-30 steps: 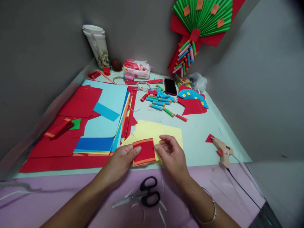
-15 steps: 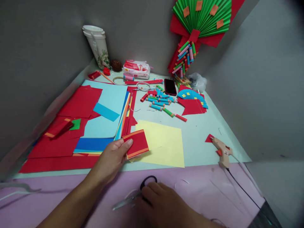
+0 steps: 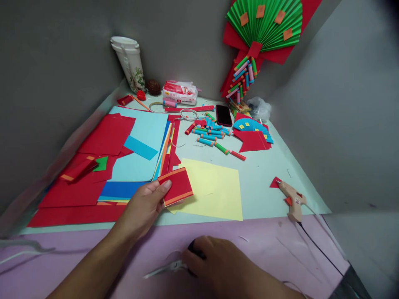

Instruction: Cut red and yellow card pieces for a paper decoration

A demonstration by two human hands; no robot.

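Observation:
A red paper piece with orange edge strips (image 3: 178, 187) is pinched between the thumb and fingers of my left hand (image 3: 149, 199), above the table's front edge. It overlaps the left side of a pale yellow sheet (image 3: 216, 191). Lower down, my right hand (image 3: 215, 257) is closed round the black handles of a pair of scissors (image 3: 165, 269). Their metal blades point left over the pink surface (image 3: 262, 241). Parts of the handles are hidden by my fingers.
Red sheets (image 3: 71, 191) and light blue paper (image 3: 143, 120) lie at left. Small paper rolls (image 3: 212, 135) and a phone (image 3: 223, 115) are behind. A glue gun (image 3: 293, 199) with a cable rests at right. A green paper fan (image 3: 264, 25) hangs on the wall.
My right hand has closed further round the scissors' handles, which it now covers more. My left hand with the red paper has shifted slightly left.

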